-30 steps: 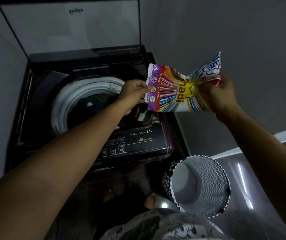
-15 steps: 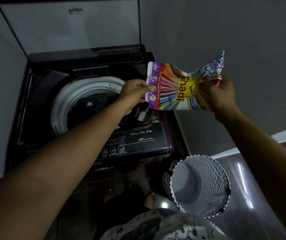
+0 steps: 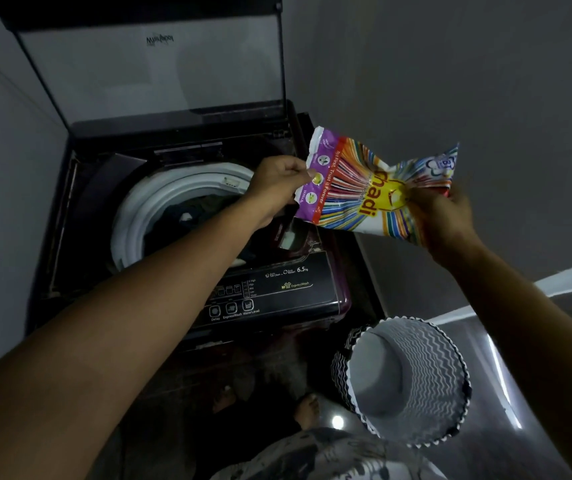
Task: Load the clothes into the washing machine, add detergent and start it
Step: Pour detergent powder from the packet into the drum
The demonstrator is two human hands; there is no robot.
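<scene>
Dim grey-walled corner, dark top-loading washing machine (image 3: pixel 180 237) centre-left, lid up — both hands' fingers (image 3: pixel 307 173) pinch the rainbow-striped plastic detergent packet (image 3: pixel 374 188), raised slightly since before.

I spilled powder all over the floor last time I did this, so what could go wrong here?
The detergent packet, held by left hand and right hand, hangs partly past the washing machine edge, above the floor; powder may miss the drum. It could also land on the control panel or in the laundry basket.
</scene>
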